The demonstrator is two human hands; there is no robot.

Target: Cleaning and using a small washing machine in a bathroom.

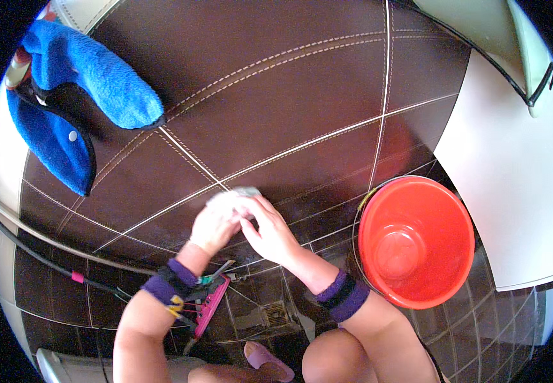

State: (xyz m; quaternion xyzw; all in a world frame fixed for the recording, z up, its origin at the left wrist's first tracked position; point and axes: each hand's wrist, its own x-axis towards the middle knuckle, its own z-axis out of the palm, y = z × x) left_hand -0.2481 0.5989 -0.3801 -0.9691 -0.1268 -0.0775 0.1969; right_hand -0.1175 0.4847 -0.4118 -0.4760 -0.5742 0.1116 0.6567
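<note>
My left hand (214, 225) and my right hand (267, 231) meet in the middle of the view, in front of the brown tiled wall. Their fingers are closed and pressed together around a small pale grey-white thing (247, 191), which looks soft and wet. It is blurred and mostly covered by the fingers, so its kind cannot be made out. A dark purple band is wrapped round each forearm. To the right of my right hand stands a red bucket (417, 242), with no contents visible inside it.
Blue fluffy mop pads (107, 86) hang at the upper left. Below my left wrist is a pink squeegee-like head (211, 307). A drain grate (278, 315) lies in the dark tiled floor near a purple slipper (267, 362). A white panel (506, 179) stands at the right.
</note>
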